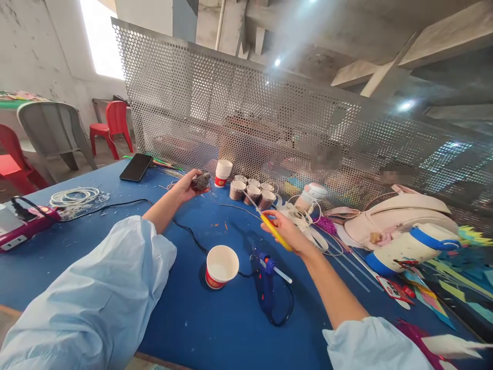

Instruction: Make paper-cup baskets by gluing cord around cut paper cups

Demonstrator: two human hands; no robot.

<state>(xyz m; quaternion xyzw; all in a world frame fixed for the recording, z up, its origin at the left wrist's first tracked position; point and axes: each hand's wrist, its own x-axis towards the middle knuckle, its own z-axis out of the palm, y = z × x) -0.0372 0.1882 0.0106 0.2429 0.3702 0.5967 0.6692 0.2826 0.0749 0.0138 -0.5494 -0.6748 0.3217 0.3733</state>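
1. Left hand [188, 187] closed round a dark object [202, 181], just beside the stacked cups [222, 172];
2. right hand [288, 232] grips a yellow tool [275, 231];
3. glue gun [265, 275] and cup [221, 265] lie between the arms on the table [200, 329].

Two hands [188, 186] [287, 231], two red chairs [113, 123] [11, 164], one glue gun [265, 280].

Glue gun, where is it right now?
In the head view, the blue glue gun sits on the table near centre, just right of the paper cup and below the right hand.

Loose pale blue left sleeve [96, 288], matching right sleeve [373, 344], forearms bare, left hand [187, 186] and right hand [287, 231] bare
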